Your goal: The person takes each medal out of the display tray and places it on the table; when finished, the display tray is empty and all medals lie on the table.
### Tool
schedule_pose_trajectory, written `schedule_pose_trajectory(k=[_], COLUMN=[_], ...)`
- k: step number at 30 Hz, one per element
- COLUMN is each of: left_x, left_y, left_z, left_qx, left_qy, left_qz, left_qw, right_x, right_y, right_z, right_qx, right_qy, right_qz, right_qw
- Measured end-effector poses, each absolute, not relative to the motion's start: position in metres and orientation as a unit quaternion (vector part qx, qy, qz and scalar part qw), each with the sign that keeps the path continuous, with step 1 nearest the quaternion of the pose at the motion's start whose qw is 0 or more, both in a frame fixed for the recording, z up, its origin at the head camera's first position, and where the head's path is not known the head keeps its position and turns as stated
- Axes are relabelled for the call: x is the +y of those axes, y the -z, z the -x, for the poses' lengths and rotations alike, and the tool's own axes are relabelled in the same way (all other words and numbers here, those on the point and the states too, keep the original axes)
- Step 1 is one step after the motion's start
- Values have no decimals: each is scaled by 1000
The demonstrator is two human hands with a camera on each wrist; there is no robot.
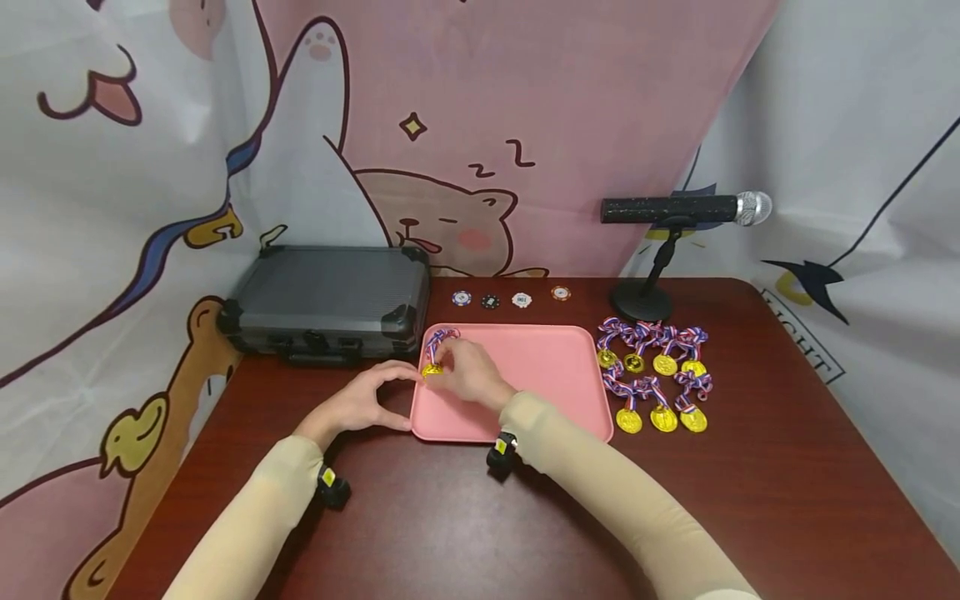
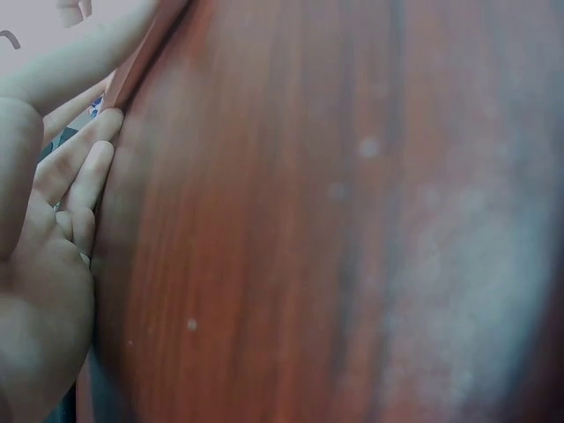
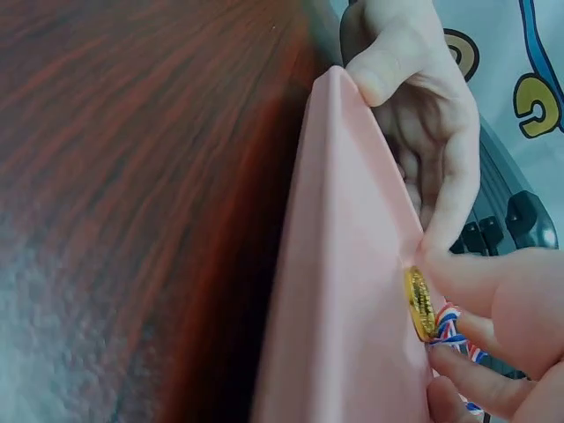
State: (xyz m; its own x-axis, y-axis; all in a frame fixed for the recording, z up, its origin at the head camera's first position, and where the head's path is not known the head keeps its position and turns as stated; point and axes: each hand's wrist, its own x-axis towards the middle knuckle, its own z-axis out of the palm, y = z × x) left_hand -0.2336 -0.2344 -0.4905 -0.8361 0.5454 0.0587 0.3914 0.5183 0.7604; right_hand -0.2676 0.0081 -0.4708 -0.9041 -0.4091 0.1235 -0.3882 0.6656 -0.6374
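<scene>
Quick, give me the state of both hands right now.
Left hand: open, fingers resting against the edge of the pink tray.
Right hand: pinching a gold medal over the tray.

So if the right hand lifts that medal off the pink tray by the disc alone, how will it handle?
Probably light: the medal is a small thin disc that the right hand pinches with its fingertips. Its striped ribbon lies in loose loops on the pink tray, so it would likely dangle and drag. Set on edge, the disc might roll.
</scene>
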Motion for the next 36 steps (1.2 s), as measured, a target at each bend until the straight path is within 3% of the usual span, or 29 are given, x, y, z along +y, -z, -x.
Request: schedule_pose_trajectory(k=[14,26,36], left_x=[-233,-233,-232], left_y=[491,490,491], left_z=[234,232,232], left_qx=[863,871,866], left_qy=[-419,-409,-417], left_qz=[-263,-254,-257], left_qw=[101,101,103], right_x=[12,48,119], right_y=[470,469,444], right_z=[272,268,249], right_qx=[889,799,773], right_qy=[380,547,595], right_qz=[253,211,198], right_qw=[31,131,100])
